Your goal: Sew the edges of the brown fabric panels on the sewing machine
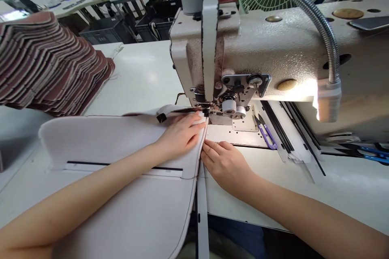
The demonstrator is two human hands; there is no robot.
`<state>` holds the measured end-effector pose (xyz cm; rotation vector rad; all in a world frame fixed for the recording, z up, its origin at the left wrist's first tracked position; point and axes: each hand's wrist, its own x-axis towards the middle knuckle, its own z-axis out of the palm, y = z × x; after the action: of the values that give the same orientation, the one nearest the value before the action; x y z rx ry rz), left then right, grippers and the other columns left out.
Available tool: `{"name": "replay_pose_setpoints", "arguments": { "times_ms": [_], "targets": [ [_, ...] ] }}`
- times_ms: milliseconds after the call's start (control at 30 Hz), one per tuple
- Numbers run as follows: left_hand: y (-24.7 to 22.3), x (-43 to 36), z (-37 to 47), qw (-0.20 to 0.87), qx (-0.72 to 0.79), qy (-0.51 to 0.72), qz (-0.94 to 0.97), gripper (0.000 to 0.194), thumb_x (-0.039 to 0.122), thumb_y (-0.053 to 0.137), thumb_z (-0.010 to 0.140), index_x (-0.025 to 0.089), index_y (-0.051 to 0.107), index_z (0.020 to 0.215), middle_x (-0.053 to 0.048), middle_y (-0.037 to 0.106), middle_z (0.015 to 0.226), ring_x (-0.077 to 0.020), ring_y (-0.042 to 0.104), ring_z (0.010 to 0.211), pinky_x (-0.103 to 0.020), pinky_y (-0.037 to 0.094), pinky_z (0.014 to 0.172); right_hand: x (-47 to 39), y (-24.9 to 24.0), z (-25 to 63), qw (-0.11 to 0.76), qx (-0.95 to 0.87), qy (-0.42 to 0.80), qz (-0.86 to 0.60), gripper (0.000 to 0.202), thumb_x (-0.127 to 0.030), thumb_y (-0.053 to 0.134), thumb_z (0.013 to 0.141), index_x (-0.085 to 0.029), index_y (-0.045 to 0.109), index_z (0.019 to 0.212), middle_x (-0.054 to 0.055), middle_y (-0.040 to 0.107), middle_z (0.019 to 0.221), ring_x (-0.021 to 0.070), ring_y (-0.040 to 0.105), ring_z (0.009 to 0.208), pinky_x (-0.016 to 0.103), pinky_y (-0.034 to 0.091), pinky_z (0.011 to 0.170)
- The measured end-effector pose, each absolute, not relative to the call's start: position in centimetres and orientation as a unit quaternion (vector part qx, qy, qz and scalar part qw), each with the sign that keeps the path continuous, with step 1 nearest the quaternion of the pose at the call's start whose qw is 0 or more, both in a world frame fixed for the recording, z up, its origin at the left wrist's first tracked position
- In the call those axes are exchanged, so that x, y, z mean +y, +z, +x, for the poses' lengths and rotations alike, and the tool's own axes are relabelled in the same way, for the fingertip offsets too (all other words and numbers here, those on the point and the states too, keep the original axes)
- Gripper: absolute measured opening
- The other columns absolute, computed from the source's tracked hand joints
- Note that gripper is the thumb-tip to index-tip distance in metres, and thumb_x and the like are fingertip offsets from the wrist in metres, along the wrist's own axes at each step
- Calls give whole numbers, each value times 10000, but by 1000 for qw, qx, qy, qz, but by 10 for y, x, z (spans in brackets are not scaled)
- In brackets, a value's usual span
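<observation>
A large white padded fabric panel lies under the sewing machine, its right edge running up to the presser foot. My left hand rests flat on the panel just left of the foot, fingers stretched forward. Nearer to me, my right hand pinches the panel's right edge between bent fingers and a hidden thumb. From beneath that edge a white strip with a black border hangs down over the table front. A black-edged strip also crosses the panel.
Purple thread snips lie right of the needle area, beside several black-and-white strips. Blue-handled scissors are farther right. A tall stack of reddish-brown pieces stands at the left. The lit lamp hangs from a flexible metal neck.
</observation>
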<state>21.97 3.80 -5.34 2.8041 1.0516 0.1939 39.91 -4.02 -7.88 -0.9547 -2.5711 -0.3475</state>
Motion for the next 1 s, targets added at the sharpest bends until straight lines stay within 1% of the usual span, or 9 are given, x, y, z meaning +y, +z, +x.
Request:
{"name": "replay_pose_setpoints", "arguments": {
  "times_ms": [233,333,400,433,533,600,700,900,1000],
  "targets": [
    [-23,-36,209,144,366,-54,918,585,409,478,906,117,390,1405,-171,349,1508,-323,272,1414,-491,354,1075,-37,-79,403,160,-914,-116,-353,244,-57,454,915,-48,679,1008,167,693,1101,244,622,1086,319,525,723],
    [-13,-71,203,219,328,-9,919,364,371,524,886,175,576,1188,-147,519,1377,-304,350,1371,-439,363,1073,-37,-80,404,151,-916,-112,-355,236,-80,473,915,-29,667,1041,187,678,1132,262,610,1112,326,522,719],
    [-7,-82,200,309,284,23,908,171,298,488,909,207,631,912,-84,682,1037,-236,549,1166,-335,438,978,-38,-81,403,143,-916,-111,-357,250,-77,466,910,-19,660,1056,197,666,1158,267,603,1125,334,523,735],
    [-4,-84,200,350,279,28,894,202,281,458,924,212,614,816,-47,677,842,-193,619,977,-280,476,874,-39,-81,403,137,-917,-111,-359,263,-70,455,908,-17,655,1071,198,660,1172,265,597,1135,338,523,749],
    [1,-81,204,388,372,-16,843,179,353,491,905,220,598,850,25,560,618,-134,540,565,-225,445,561,-43,-79,403,132,-914,-104,-368,315,-52,434,894,-3,625,1140,197,642,1210,268,581,1162,350,520,789],
    [2,-81,212,342,432,-72,832,404,433,626,796,218,555,1130,7,622,765,-164,582,632,-250,465,578,-45,-76,402,133,-911,-93,-380,346,-57,438,886,14,597,1185,203,632,1224,281,576,1170,360,517,803],
    [0,-87,223,246,447,-147,847,858,387,669,707,174,278,1441,-89,637,1045,-258,629,870,-341,514,721,-48,-72,402,133,-908,-67,-391,377,-79,456,880,37,564,1222,221,623,1229,294,565,1186,370,511,823],
    [10,-92,217,187,435,-95,876,861,158,487,648,162,205,1461,-155,419,1416,-271,485,1239,-349,496,930,-47,-75,404,146,-907,-58,-392,394,-75,457,884,2,547,1260,218,606,1257,293,555,1198,372,501,818],
    [21,-84,212,198,448,-116,864,701,102,456,624,175,394,1319,-124,562,1227,-248,569,1106,-345,516,873,-52,-74,403,161,-911,-95,-368,329,-69,470,879,0,609,1170,225,641,1194,302,601,1121,380,496,801]
  ]
}}
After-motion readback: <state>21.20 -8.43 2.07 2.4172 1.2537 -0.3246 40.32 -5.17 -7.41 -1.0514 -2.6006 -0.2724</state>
